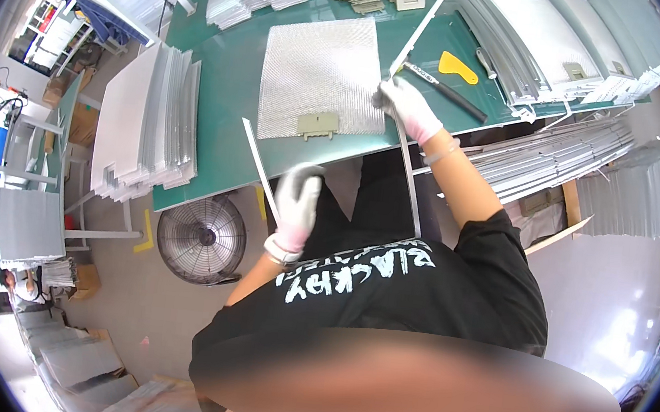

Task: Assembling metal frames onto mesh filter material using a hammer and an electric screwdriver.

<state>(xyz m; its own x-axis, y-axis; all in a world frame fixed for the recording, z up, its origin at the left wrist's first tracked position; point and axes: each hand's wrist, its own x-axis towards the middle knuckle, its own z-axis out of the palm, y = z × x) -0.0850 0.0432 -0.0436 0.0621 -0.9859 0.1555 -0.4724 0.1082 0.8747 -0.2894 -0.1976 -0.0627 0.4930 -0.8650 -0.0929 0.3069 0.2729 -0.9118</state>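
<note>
A square silver mesh panel [320,72] lies on the green table [231,75], with a grey-green latch piece [318,124] at its near edge. My right hand [406,108], in a white glove, grips a long thin metal strip [417,32] at the panel's right edge. The strip runs away from me across the table. My left hand [298,203], also gloved, is below the table's near edge, closed on a second thin metal strip [257,162] that slants up over that edge. A third strip [410,184] hangs down from the table by my right forearm.
A yellow scraper [457,66] and a black marker [448,91] lie right of the panel. Stacks of metal panels [150,123] fill the table's left end, and more stacks [549,153] sit on the right. A round fan [202,237] stands on the floor.
</note>
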